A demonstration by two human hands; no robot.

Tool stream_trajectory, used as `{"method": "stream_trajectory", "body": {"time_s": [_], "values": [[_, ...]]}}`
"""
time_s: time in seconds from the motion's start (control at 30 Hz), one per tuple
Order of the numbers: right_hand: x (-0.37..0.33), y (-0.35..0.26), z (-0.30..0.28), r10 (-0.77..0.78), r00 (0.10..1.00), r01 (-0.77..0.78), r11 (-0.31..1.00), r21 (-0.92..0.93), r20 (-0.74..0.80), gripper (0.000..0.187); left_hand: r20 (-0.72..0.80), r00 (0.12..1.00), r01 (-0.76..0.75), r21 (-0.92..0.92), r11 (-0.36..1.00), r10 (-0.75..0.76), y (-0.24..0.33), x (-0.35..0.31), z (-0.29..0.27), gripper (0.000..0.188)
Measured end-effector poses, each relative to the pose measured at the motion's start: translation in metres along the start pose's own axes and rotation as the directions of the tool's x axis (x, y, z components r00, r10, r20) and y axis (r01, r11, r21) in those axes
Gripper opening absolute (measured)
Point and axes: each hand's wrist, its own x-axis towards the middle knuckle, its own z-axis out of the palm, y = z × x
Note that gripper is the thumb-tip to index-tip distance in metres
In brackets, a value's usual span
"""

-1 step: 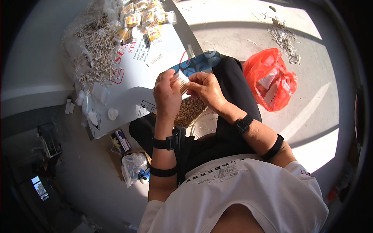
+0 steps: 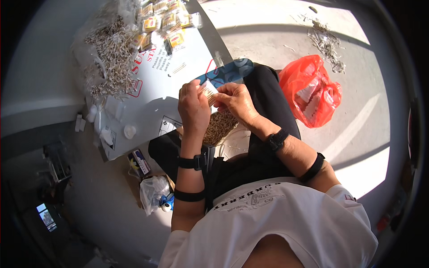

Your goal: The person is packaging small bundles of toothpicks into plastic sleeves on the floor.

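Small packet [image 2: 208, 91] btwn both hands' fingers [image 2: 222, 94]

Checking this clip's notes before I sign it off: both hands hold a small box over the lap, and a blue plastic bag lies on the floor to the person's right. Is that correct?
Not quite. The head view shows the plastic bag on the floor to the person's right is red-orange, not blue. The rest holds: the left hand and right hand hold a small box over the lap.
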Motion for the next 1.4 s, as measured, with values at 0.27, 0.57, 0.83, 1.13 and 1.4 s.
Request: {"method": "stream_trajectory", "body": {"time_s": [0.27, 0.57, 0.83, 1.13, 1.4], "values": [[0.035, 0.030, -0.002, -0.001, 0.980, 0.017, 0.997, 0.079, -0.200, 0.015, 0.154, 0.988, -0.084, 0.362, 0.928, 0.030, -0.028, -0.036, 0.045, 0.051], [0.032, 0.018, -0.028, -0.331, 0.880, 0.422, 0.214, -0.881, 0.341, 0.048, 0.239, 0.963, 0.007, 0.440, 0.898, -0.125, -0.036, -0.047, 0.065, 0.075], [0.027, 0.028, -0.042, -0.296, 0.733, 0.585, -0.185, -0.790, 0.613, 0.087, 0.276, 0.948, 0.053, 0.357, 0.933, -0.159, -0.025, -0.043, 0.056, 0.087], [0.035, 0.024, -0.045, -0.228, 0.726, 0.627, -0.165, -0.761, 0.648, 0.097, 0.295, 0.945, 0.018, 0.385, 0.923, -0.141, -0.034, -0.042, 0.054, 0.089], [0.040, 0.017, -0.042, -0.145, 0.729, 0.629, -0.243, -0.738, 0.669, 0.102, 0.255, 0.961, -0.015, 0.426, 0.905, -0.105, -0.044, -0.046, 0.060, 0.085]]}}
